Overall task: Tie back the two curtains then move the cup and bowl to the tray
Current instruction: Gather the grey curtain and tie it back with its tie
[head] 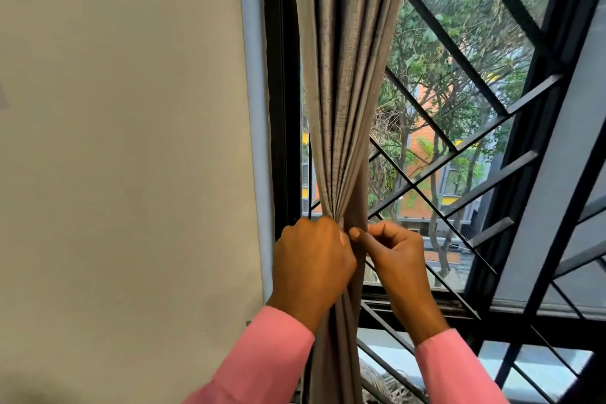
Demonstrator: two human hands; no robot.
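Left hand (311, 259) clenched around the gathered grey curtain (344, 92) at the window's left edge; right hand (396, 252) seemingly pinches it.

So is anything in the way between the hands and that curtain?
Nothing visible. The left hand is closed around the gathered curtain, and the right hand pinches at it from the other side. The window grille stands behind the fabric, not between it and the hands.

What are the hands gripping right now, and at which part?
Both hands hold the grey curtain at its gathered waist: the left hand wraps the bunched folds, the right hand pinches at the same spot. No tie-back is visible.
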